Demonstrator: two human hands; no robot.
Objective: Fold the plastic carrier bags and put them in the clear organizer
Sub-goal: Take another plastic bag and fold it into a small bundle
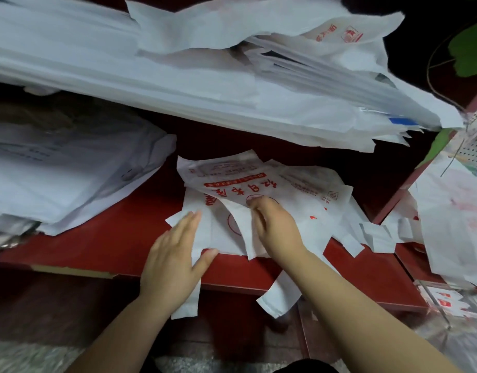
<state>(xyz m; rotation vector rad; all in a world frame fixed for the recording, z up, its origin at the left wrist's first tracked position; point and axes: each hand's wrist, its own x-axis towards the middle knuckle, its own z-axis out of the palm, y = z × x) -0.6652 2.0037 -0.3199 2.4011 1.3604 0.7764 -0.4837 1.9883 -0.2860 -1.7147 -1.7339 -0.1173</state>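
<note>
**Both hands on the bag at the table's near edge**

We are right over the white plastic carrier bag with red print [226,184]. It lies flat in the middle of the glossy red table [111,238], and its handle strips [279,300] hang over the near edge.

The left hand [175,254] is spread flat, fingers straight and together. It presses the bag's left side down, with the thumb stretched along the near hem. The right hand [275,224] is just beside it on the right. Its fingers curl down and pinch the bag's upper layer by the red circle, though blur softens the fingertips.

A second white printed bag [315,189] peeks out from under the first, to the right.

The clear acrylic organizer [431,302] sits at the near right corner of the table, well apart from the hands. Small folded bags with red marks [447,301] show through its wall.

A loose heap of white bags [452,224] climbs the right side, under a white perforated panel [474,152]. A slumped pile of translucent white bags [70,170] fills the left. A tall stack of white plastic bags [178,84] runs across the far side, overhanging the table. A green leaf [470,49] shows at the far right.
</note>
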